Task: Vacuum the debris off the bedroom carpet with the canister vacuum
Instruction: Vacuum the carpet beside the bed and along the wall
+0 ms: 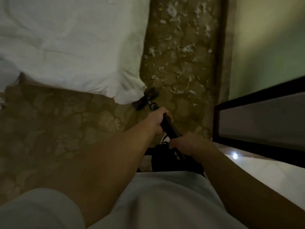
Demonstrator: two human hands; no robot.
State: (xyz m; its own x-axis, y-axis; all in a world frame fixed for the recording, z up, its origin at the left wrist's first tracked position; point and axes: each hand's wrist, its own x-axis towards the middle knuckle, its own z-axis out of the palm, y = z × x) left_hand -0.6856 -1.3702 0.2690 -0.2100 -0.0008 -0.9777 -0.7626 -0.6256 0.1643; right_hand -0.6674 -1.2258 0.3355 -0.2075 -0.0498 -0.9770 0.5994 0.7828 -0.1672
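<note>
The left hand [157, 120] and, behind it, the right hand [183, 143] have their fingers clamped round the black wand [170, 128]. Its floor head [146, 98] sits at the bed [74, 47] corner, entering a narrow carpet [66, 121] strip strewn with white debris [188, 47], hemmed by the wall [255, 38] and dark-framed furniture [247, 98]

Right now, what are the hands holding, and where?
Both hold the vacuum wand: the left hand grips partway down its tube, toward the floor head; the right hand grips its upper end.
</note>
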